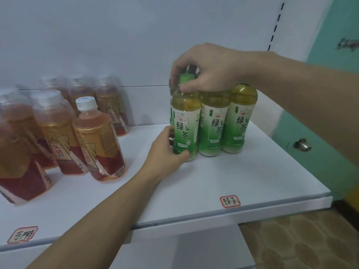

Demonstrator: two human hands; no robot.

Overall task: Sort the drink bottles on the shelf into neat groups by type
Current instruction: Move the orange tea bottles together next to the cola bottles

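Note:
A green tea bottle [185, 123] with a green cap stands upright at the front left of the green tea group on the white shelf [223, 175]. My right hand [209, 68] pinches its cap from above. My left hand [165, 152] wraps its base from the left. Two more green tea bottles [213, 125] [240, 119] stand right beside it, with others hidden behind. On the shelf's left stand several orange-red bottles with white caps, the nearest one [97, 140] apart from the green group.
A handwritten label [230, 201] is stuck on the shelf's front edge under the green tea, another label [23, 234] under the red bottles. A teal door with a round knob [302, 145] is to the right. Patterned floor shows below right.

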